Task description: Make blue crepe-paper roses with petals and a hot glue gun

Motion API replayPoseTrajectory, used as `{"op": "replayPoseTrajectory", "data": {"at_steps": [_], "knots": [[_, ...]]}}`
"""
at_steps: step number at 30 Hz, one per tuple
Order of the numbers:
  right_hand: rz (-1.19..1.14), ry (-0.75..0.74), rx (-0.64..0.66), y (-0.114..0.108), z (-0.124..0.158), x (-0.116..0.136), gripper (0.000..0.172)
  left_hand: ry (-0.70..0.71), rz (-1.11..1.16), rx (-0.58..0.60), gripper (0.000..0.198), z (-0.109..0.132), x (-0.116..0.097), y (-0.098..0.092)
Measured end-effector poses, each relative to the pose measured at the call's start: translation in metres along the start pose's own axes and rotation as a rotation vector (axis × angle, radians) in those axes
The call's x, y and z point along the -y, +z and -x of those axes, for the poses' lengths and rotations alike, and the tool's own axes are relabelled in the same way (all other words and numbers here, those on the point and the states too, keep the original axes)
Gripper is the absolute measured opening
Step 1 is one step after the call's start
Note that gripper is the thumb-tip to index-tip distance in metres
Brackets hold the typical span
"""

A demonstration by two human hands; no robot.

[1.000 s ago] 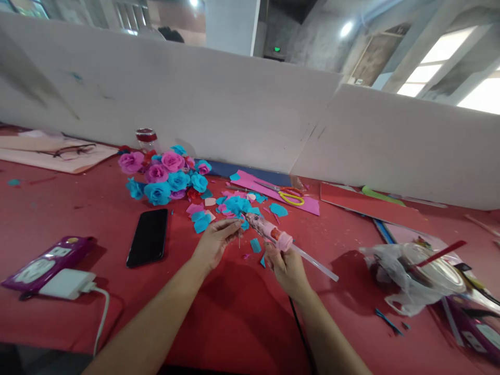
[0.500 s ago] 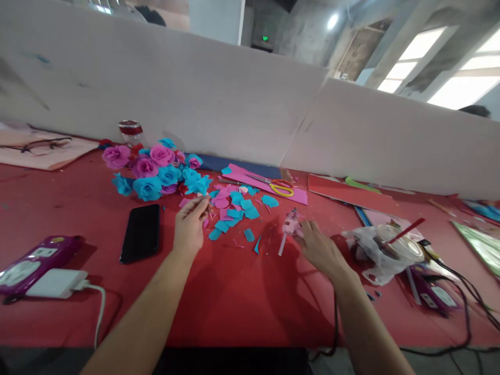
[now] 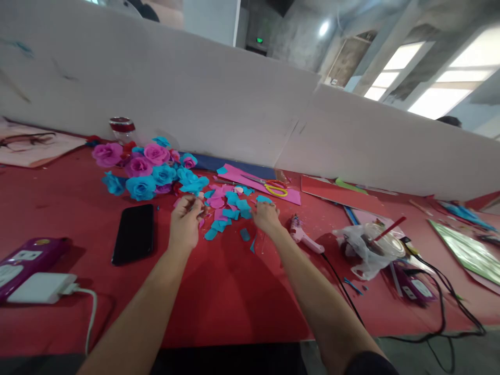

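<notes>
My left hand [image 3: 184, 221] is closed in a pinch at the left side of a heap of cut paper pieces [image 3: 230, 205] in blue and pink. What sits between its fingertips is too small to make out. My right hand [image 3: 266, 216] reaches down at the heap's right side, against a blue paper piece [image 3: 264, 199]; its fingertips are mostly hidden. To the right of that hand, a pink glue gun [image 3: 307, 238] lies on the red table, its black cord trailing toward the front edge.
Blue and pink paper flowers [image 3: 146, 169] stand behind my left hand, with a black phone [image 3: 134, 234] in front. Scissors [image 3: 275, 188] lie on a pink sheet. At right are a bagged cup [image 3: 378, 245] and a power strip [image 3: 414, 284]; a white charger [image 3: 42, 288] is at left.
My right hand has let go of the glue gun, which now lies on the table, and has moved left to the blue paper. My left hand keeps its pinch. The view has shifted slightly.
</notes>
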State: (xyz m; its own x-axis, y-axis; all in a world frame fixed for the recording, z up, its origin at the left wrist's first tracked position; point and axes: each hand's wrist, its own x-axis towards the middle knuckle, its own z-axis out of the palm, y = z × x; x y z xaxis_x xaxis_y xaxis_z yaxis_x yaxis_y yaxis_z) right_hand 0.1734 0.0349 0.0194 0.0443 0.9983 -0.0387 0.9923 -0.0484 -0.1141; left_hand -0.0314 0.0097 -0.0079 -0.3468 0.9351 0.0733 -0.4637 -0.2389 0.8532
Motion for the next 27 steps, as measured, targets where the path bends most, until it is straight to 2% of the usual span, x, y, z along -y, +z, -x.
{"op": "replayPoseTrajectory", "data": {"at_steps": [3, 5, 7, 10, 14, 17, 19, 21, 24, 27], "knots": [[-0.023, 0.052, 0.025, 0.010, -0.017, 0.008, 0.031, -0.076, -0.021, 0.081, 0.026, 0.006, 0.009, 0.005], [-0.060, 0.062, 0.037, 0.014, -0.019, 0.004, 0.022, -0.137, -0.011, 0.094, 0.027, 0.010, 0.011, 0.008], [-0.108, 0.068, 0.023, 0.017, -0.018, -0.002, 0.021, -0.186, 0.016, 0.098, 0.028, 0.012, 0.011, 0.011], [-0.184, 0.081, -0.011, 0.021, -0.017, -0.007, 0.025, -0.183, 0.044, 0.136, 0.027, 0.013, 0.011, 0.013], [-0.330, 0.063, -0.057, 0.022, -0.014, -0.006, 0.012, -0.157, 0.073, 0.169, 0.024, 0.012, 0.014, 0.013], [-0.482, 0.032, -0.127, 0.022, -0.003, -0.004, 0.016, -0.141, 0.073, 0.178, 0.024, 0.012, 0.017, 0.014], [-0.656, -0.001, -0.152, 0.023, 0.008, -0.001, 0.021, -0.143, 0.072, 0.176, 0.025, 0.013, 0.019, 0.016], [-0.995, -0.063, -0.142, 0.024, 0.019, 0.002, 0.030, -0.165, 0.036, 0.165, 0.025, 0.016, 0.020, 0.018], [-1.476, -0.178, -0.057, 0.025, 0.030, 0.006, 0.045, -0.219, -0.068, 0.164, 0.028, 0.019, 0.019, 0.020], [-1.516, -0.266, 0.014, 0.023, 0.034, 0.009, 0.052, -0.261, -0.106, 0.164, 0.029, 0.022, 0.018, 0.023]]}}
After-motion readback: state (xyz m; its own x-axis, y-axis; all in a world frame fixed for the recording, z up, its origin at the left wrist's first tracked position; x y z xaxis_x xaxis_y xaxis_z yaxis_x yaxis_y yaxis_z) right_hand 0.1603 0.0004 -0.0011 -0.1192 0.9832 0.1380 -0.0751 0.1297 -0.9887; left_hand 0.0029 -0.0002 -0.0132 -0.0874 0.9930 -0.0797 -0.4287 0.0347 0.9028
